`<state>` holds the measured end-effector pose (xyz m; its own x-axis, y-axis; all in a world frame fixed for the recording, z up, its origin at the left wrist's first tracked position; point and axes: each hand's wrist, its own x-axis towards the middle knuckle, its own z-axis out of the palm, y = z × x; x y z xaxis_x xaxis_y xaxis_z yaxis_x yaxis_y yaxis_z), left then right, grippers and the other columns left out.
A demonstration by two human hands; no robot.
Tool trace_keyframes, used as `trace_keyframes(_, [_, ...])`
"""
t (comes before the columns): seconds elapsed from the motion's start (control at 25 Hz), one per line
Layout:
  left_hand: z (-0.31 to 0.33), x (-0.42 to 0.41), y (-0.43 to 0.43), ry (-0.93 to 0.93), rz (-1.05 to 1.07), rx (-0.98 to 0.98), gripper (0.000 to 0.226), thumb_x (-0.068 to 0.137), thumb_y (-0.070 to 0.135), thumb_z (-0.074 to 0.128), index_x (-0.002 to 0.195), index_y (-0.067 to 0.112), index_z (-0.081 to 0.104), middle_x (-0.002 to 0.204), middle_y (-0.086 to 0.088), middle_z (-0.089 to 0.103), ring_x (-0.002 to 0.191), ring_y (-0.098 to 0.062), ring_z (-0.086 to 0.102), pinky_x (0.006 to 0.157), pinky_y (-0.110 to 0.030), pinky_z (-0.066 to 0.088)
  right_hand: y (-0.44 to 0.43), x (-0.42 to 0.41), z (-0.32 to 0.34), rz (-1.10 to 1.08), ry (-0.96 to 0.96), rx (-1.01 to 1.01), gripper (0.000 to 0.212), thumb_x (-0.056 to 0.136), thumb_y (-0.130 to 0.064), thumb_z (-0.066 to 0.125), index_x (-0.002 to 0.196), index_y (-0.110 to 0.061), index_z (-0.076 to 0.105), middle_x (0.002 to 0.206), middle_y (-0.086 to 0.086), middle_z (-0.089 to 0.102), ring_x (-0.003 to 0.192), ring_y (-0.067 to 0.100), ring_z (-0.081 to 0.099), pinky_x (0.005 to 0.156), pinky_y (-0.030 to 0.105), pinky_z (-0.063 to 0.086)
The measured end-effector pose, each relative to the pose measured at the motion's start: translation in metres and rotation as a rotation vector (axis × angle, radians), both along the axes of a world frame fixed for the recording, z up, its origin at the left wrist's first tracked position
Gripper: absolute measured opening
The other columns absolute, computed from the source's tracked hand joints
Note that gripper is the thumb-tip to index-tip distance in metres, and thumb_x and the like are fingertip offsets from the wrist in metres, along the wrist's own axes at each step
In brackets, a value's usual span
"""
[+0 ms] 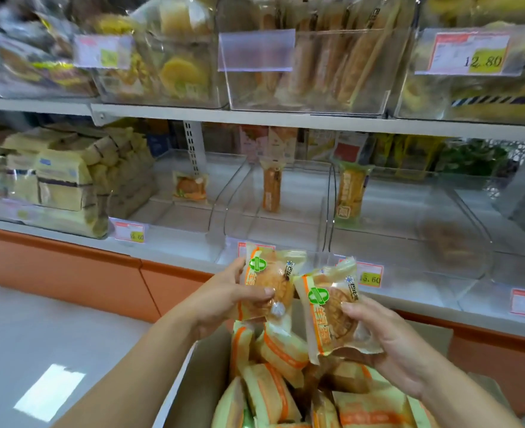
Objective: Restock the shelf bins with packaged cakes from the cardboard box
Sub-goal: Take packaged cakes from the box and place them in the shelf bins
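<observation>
Hands: your left hand pinches one cake, your right hand grips a second cake, both above the cardboard box.
Risk: slick wrappers, thumb-edge holds; either could slip, I'd say.
Bins: the clear bin ahead holds a lone pack.
In the way: its front wall and a price tag; lift over them.

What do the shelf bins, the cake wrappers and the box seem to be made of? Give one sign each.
Shelf bins: likely clear rigid plastic, glossy; contents show through.
Cake wrappers: thin plastic film, shiny, crinkled at the edges.
Box: matte brown cardboard, apparently.
</observation>
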<state>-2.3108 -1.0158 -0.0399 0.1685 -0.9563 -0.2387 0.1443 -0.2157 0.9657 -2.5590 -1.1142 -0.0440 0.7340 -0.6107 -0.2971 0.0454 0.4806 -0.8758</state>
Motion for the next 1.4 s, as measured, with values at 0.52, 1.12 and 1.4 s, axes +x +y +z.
trace_keyframes(0.52, [0.056, 0.105, 0.011, -0.195, 0.645, -0.144, 0.067, 0.070, 0.028, 0.087, 0.122, 0.030, 0.044, 0.107, 0.001, 0.067, 0.085, -0.013, 0.070, 0.069, -0.035, 0.061, -0.016, 0.186, 0.100, 0.117, 0.145, -0.510, 0.064, 0.053, -0.034, 0.084, 0.112, -0.023, 0.060, 0.098, -0.003, 0.075, 0.088, 0.012, 0.072, 0.068, 0.024, 0.054])
trace_keyframes(1.12, [0.012, 0.238, 0.038, -0.394, 1.104, -0.006, 0.108, 0.070, 0.052, 0.077, 0.153, 0.041, 0.007, 0.157, 0.006, 0.026, 0.138, -0.017, 0.036, 0.106, -0.038, 0.037, -0.130, 0.506, 0.036, 0.501, 1.073, -1.448, 0.081, 0.070, -0.057, 0.076, 0.132, -0.014, 0.050, 0.128, 0.007, 0.055, 0.112, 0.025, 0.054, 0.080, 0.027, 0.044])
trace_keyframes(1.4, [0.005, 0.248, 0.043, -0.370, 1.091, -0.010, 0.104, 0.069, 0.051, 0.078, 0.151, 0.044, 0.013, 0.152, 0.008, 0.034, 0.131, -0.016, 0.044, 0.094, -0.033, 0.038, -0.129, 0.519, 0.008, 0.361, 1.002, -1.447, 0.087, 0.068, -0.059, 0.077, 0.138, -0.021, 0.043, 0.135, 0.011, 0.048, 0.125, 0.032, 0.042, 0.093, 0.037, 0.043])
